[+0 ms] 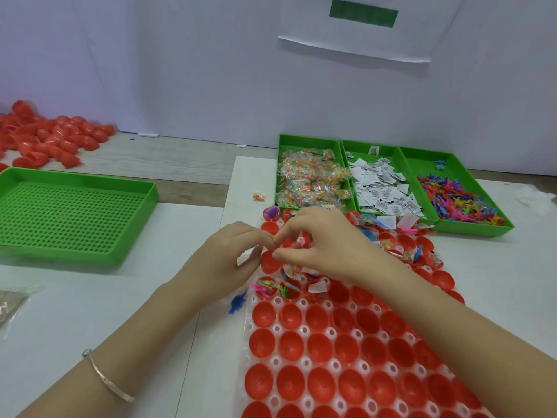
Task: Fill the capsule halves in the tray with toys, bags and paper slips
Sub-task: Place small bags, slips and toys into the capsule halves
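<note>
Left grip (232,254): fingers curled in, tips drawn to a narrow pinch. Can't tell what sits between them, if anything. Right grip (319,245) mirrors it, thumb and forefinger closed down against the left's tips, contents hidden too.

Target looks like the red capsule half (269,263) directly under the meeting fingertips, at the left edge of the white tray (304,329). Halves beyond and right of the grips already carry bits; the rows nearside of the grips are bare red. My read: only the far few rows are done.

Doing this step well, as I judge it: keep the item low over the half, let go only once it's inside the rim, then tamp lightly so nothing stands proud. The neighbours sit tight together, so a light slip could skid across. A blue toy (238,303) lies off the tray edge, nearside of the left grip, which shows that risk.

Refills are beyond and right of the right grip: bag bin (307,137), slip bin (358,145), toy bin (428,167).
</note>
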